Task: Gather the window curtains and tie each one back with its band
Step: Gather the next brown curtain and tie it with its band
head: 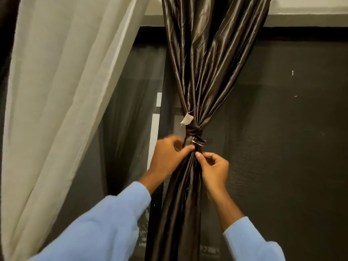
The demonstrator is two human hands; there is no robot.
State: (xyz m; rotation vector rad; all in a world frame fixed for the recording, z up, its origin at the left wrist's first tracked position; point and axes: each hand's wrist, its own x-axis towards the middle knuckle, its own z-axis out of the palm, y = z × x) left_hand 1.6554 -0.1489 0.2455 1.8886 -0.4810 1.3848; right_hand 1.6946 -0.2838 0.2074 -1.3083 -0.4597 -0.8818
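Note:
A shiny dark brown curtain hangs in the middle, gathered into a tight bunch. A dark brown band is wrapped around the bunch, with a small white tag just above it and a short loose end sticking out to the right. My left hand pinches the band's lower edge with thumb and forefinger from the left. My right hand pinches the curtain folds just below the band from the right.
A cream sheer curtain hangs loose on the left. Behind the brown curtain is a dark window with mesh screen and a pale frame strip. A white wall band runs along the top right.

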